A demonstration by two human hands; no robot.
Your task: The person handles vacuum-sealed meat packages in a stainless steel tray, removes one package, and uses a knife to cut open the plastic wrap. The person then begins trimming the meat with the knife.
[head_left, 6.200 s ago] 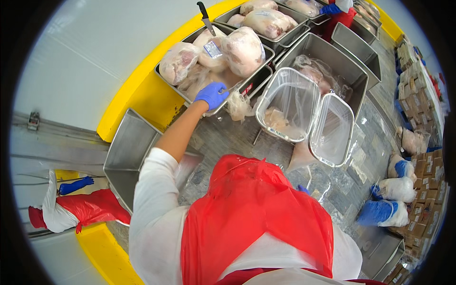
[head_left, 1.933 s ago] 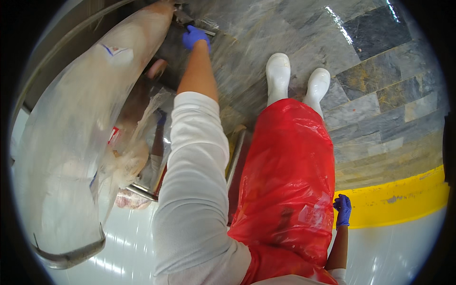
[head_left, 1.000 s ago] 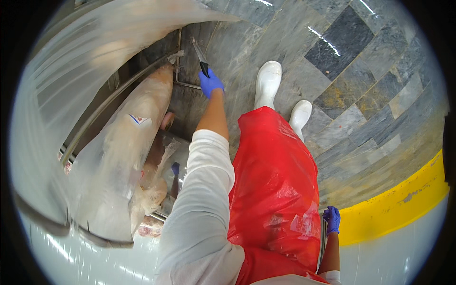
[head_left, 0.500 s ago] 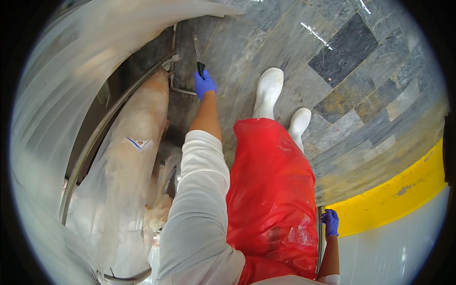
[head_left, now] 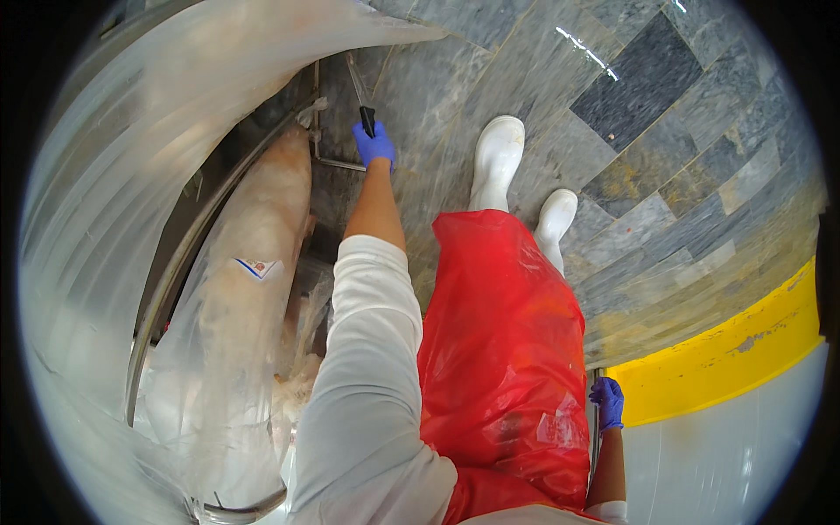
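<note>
In the upper middle of the frame the left hand [head_left: 374, 144], in a blue glove, is closed in a fist round the black handle of a knife [head_left: 360, 98], whose thin steel blade points up and away toward the top edge, over the grey marbled stone floor [head_left: 630, 157]. The knife looks light and stiff, the blade narrow and likely sharp; a wet glove could slip on the smooth handle, so the full-fist hold well back from the blade seems the safe place to grip. The right hand [head_left: 607, 402], also in a blue glove, hangs at the lower right beside the glossy red plastic apron [head_left: 499, 350]; its fingers are curled, and whether they hold anything cannot be told. To the left lies a long pale bagged piece of meat [head_left: 254, 289] in clear wrinkled film, soft and probably heavy and slippery, resting inside a curved metal rim [head_left: 166, 306]. Two white rubber boots [head_left: 499, 162] stand on the floor.
</note>
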